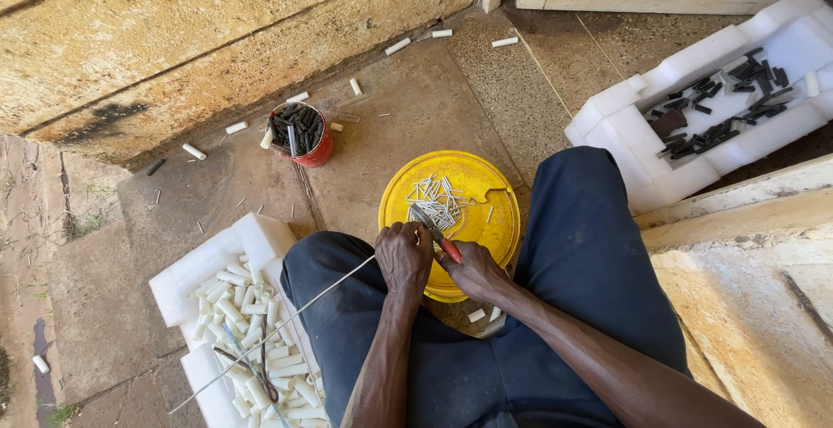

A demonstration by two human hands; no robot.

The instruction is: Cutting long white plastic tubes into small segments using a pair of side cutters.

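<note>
The person sits with knees apart in dark blue trousers (573, 246). The left hand (403, 259) is curled shut, its grip closed on a long thin wire (286, 320) that runs from the fist down and away to the person's left, across the left thigh. The right hand (473, 272) is closed round the red handles of a pair of pliers (434, 233), whose grey nose points up and away just beyond the left knuckles. The two hands are touching or all but touching. It looks as though the wire's end meets the pliers' nose, but the fist hides the spot, so I cannot tell.

Right beyond both grips sits a yellow bucket lid (482, 189), with a heap of short cut wire pieces (436, 202) lying on it just past the pliers' tip.

To the left of the left hand, beside the thigh, a white foam tray (252, 237) holds many short white tubes (247, 307). Farther off, beyond that hand and to its left, a small red tub (317, 152) of dark pieces stands on the concrete floor, with stray white tubes scattered about it. Far to the right of the right hand, a second white foam tray (625, 124) carries black pieces (720, 124).
</note>
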